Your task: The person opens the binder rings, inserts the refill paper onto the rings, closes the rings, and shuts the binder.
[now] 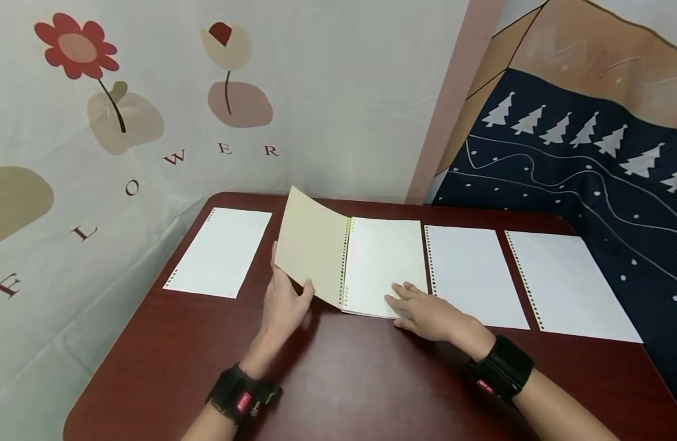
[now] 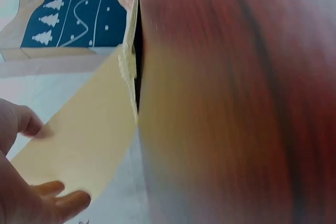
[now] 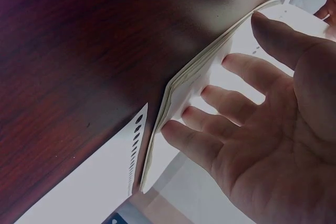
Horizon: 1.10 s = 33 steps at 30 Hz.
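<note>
An open ring-bound notebook lies on the table, its white pages (image 1: pixel 385 257) flat and its tan cover (image 1: pixel 314 248) raised at a slant on the left. My left hand (image 1: pixel 285 300) holds that cover by its lower left corner, thumb near the bottom edge and fingers at the outer edge. In the left wrist view, fingertips (image 2: pixel 73 203) lie against the tan cover (image 2: pixel 89 129). On the lower right of the pages rests my right hand (image 1: pixel 426 312), fingers extended. The right wrist view shows those fingers (image 3: pixel 231 103) spread over the page near the edge of the page stack (image 3: pixel 194 69).
One loose punched sheet (image 1: pixel 222 251) lies left of the notebook. Two more, a nearer sheet (image 1: pixel 476 275) and a farther sheet (image 1: pixel 575 285), lie to its right. The dark red table (image 1: pixel 338 392) meets a flower-printed cloth (image 1: pixel 338 110) behind and a navy tree-patterned cloth (image 1: pixel 548 165) at right.
</note>
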### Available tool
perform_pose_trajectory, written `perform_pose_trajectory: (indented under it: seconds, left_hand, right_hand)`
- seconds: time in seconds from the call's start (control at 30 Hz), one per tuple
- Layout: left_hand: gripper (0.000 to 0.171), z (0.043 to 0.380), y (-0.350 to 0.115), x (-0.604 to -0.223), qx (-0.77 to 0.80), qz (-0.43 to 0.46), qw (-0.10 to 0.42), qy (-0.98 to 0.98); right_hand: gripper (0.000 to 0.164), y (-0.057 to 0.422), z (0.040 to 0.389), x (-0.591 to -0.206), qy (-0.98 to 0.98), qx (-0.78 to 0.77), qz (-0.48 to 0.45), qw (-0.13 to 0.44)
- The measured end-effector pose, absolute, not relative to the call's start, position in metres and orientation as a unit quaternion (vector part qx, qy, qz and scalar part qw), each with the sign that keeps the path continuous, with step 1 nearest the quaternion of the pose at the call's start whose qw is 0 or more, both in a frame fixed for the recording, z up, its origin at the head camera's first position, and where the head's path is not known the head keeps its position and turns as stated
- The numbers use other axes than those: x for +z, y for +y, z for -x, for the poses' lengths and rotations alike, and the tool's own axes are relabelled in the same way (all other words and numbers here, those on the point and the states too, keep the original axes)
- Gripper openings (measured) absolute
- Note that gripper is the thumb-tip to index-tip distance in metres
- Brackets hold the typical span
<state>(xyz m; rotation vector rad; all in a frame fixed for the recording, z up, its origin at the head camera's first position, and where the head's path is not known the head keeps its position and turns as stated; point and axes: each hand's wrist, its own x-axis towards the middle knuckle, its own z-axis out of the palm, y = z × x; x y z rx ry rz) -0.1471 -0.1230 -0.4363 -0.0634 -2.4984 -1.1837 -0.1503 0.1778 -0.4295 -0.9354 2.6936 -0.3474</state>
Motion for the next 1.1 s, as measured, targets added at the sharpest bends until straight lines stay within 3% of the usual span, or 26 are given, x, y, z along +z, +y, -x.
perform_pose_trajectory:
  seconds: [0.1,0.17,0.37,0.57,0.9,1.1]
  left_hand:
    - [0.106,0.153,-0.132,-0.432,-0.402,0.005,0.216,-0.89]
    - [0.106,0.158,-0.138,-0.428,-0.385,0.009,0.235,-0.893]
    - [0.087,0.162,-0.155,-0.425,-0.302,0.056,0.234,-0.923]
    - [0.066,0.158,-0.171,-0.43,-0.234,0.067,0.191,-0.951]
    - [0.072,0.158,-0.19,-0.44,-0.126,0.092,0.105,-0.982]
    - [0.076,0.164,-0.195,-0.443,-0.106,0.069,0.014,-0.992]
  right_hand:
    - [0.055,0.179,0.153,-0.426,0.928,-0.12,0.327,0.13]
    - [0.055,0.181,0.156,-0.423,0.93,-0.119,0.324,0.123]
    - [0.055,0.186,0.162,-0.417,0.933,-0.115,0.32,0.118]
    - [0.055,0.183,0.16,-0.42,0.932,-0.116,0.323,0.12]
    - [0.055,0.179,0.156,-0.429,0.932,-0.122,0.316,0.129]
    - [0.056,0.178,0.154,-0.431,0.931,-0.122,0.318,0.134]
